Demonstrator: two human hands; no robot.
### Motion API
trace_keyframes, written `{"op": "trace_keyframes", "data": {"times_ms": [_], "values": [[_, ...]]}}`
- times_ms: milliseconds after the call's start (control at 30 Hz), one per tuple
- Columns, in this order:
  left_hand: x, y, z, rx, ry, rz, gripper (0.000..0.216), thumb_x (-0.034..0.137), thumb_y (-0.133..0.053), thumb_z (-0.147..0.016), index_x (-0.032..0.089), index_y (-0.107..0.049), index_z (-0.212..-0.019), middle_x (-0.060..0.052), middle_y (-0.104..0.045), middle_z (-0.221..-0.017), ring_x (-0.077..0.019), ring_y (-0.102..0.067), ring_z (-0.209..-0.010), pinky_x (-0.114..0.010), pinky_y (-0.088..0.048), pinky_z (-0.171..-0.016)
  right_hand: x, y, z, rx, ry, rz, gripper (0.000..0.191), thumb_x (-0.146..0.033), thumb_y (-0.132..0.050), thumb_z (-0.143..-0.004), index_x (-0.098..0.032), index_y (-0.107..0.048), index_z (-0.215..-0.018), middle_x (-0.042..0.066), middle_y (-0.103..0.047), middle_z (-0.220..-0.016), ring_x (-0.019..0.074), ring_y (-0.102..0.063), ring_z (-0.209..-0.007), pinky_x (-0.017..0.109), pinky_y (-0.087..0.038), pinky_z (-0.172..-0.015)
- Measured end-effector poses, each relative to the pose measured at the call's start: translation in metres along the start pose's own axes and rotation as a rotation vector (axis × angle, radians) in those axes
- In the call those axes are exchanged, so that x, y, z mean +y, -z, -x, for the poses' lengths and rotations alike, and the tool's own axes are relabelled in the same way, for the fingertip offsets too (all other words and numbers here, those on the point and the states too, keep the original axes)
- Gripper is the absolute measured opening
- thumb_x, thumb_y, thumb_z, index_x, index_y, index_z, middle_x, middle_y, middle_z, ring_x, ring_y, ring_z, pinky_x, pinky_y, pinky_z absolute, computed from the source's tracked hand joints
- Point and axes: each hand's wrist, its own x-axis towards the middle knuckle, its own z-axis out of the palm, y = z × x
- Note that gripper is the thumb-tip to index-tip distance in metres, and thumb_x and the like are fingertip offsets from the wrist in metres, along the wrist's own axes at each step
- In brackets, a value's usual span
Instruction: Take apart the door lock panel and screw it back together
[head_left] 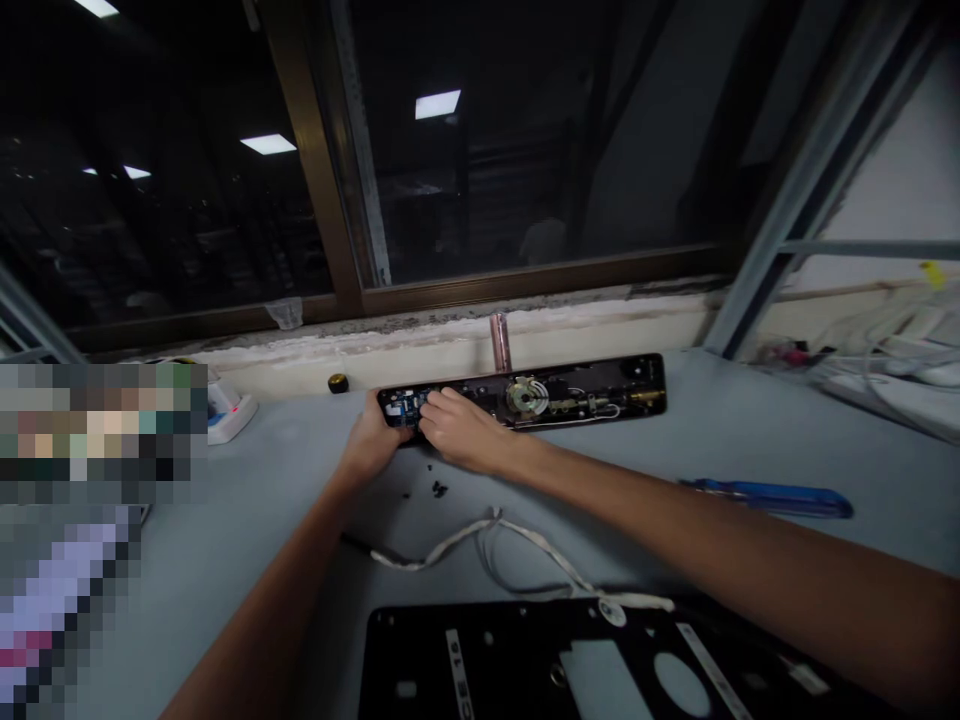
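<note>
A long, narrow black housing (630, 385) lies near the back of the table with its inside facing up. In it I see a blue circuit board (409, 403), a round metal part (527, 396) and thin wires. My left hand (373, 440) grips the housing's left end, with the thumb along its front edge. Bent over the circuit board are the closed fingers of my right hand (459, 428); what they hold, if anything, is hidden. Several small black pieces (439, 489), perhaps screws, lie just in front of the housing.
A black plate with cutouts (427, 660) lies nearest me, with a white-wrapped cable (442, 548) along its far side. A blue-handled tool (787, 498) is on the right. Behind the housing stands a copper-coloured cylinder (500, 342); a black roll (338, 383) sits by the wall.
</note>
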Motion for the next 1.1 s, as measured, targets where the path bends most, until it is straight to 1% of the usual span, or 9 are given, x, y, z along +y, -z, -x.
{"op": "trace_keyframes", "data": {"times_ms": [167, 333, 467, 567, 733, 867, 1100], "values": [[0.002, 0.001, 0.001, -0.007, -0.001, 0.005, 0.064, 0.01, -0.065, -0.056, 0.014, -0.039, -0.114, -0.01, -0.059, -0.109, -0.0251, -0.054, -0.103, -0.037, -0.04, -0.088, -0.002, 0.001, 0.001, 0.005, -0.019, 0.002, 0.02, -0.013, -0.044, -0.083, -0.009, -0.063, -0.079, 0.01, -0.058, -0.076, 0.022, -0.045, -0.083, 0.033, -0.028, -0.07], [0.004, 0.002, 0.002, -0.009, 0.003, 0.0, 0.062, 0.01, -0.065, -0.056, 0.015, -0.041, -0.113, -0.01, -0.058, -0.11, -0.0253, -0.053, -0.105, -0.037, -0.039, -0.09, -0.009, 0.0, 0.003, 0.023, -0.105, 0.001, 0.02, -0.011, -0.043, -0.082, -0.009, -0.063, -0.081, 0.011, -0.059, -0.079, 0.0227, -0.045, -0.084, 0.034, -0.027, -0.072], [0.007, 0.002, 0.003, -0.003, 0.03, -0.008, 0.06, 0.01, -0.066, -0.056, 0.015, -0.042, -0.11, -0.01, -0.06, -0.106, -0.0255, -0.054, -0.102, -0.037, -0.04, -0.088, -0.012, -0.001, 0.002, 0.028, -0.165, -0.008, 0.018, -0.009, -0.044, -0.081, -0.008, -0.063, -0.081, 0.012, -0.059, -0.078, 0.0229, -0.044, -0.085, 0.035, -0.026, -0.072], [0.009, 0.002, 0.003, -0.006, 0.05, -0.034, 0.059, 0.01, -0.065, -0.056, 0.014, -0.041, -0.11, -0.01, -0.06, -0.103, -0.0258, -0.056, -0.098, -0.038, -0.041, -0.086, -0.011, 0.0, 0.001, 0.021, -0.141, -0.015, 0.018, -0.011, -0.045, -0.081, -0.008, -0.063, -0.08, 0.012, -0.059, -0.077, 0.0222, -0.045, -0.083, 0.034, -0.027, -0.071], [0.008, 0.002, 0.003, -0.015, 0.031, -0.038, 0.061, 0.011, -0.065, -0.057, 0.014, -0.04, -0.112, -0.011, -0.059, -0.106, -0.0255, -0.055, -0.1, -0.038, -0.041, -0.087, -0.008, 0.002, 0.001, 0.016, -0.081, -0.006, 0.022, -0.013, -0.043, -0.083, -0.009, -0.064, -0.078, 0.011, -0.059, -0.075, 0.0216, -0.045, -0.081, 0.033, -0.027, -0.07], [0.005, 0.001, 0.003, -0.003, 0.03, -0.021, 0.061, 0.012, -0.067, -0.056, 0.015, -0.041, -0.111, -0.008, -0.06, -0.1, -0.0246, -0.057, -0.094, -0.038, -0.042, -0.085, -0.007, 0.001, 0.003, 0.031, -0.1, 0.004, 0.022, -0.011, -0.043, -0.083, -0.009, -0.064, -0.077, 0.011, -0.059, -0.073, 0.0213, -0.045, -0.08, 0.033, -0.027, -0.069], [0.002, 0.0, 0.002, 0.006, 0.025, -0.019, 0.061, 0.012, -0.067, -0.055, 0.015, -0.042, -0.11, -0.008, -0.06, -0.1, -0.0241, -0.057, -0.094, -0.036, -0.043, -0.084, -0.006, -0.006, 0.007, 0.063, -0.116, 0.0, 0.021, -0.011, -0.043, -0.083, -0.011, -0.063, -0.077, 0.009, -0.059, -0.074, 0.0197, -0.044, -0.08, 0.033, -0.025, -0.07]]}}
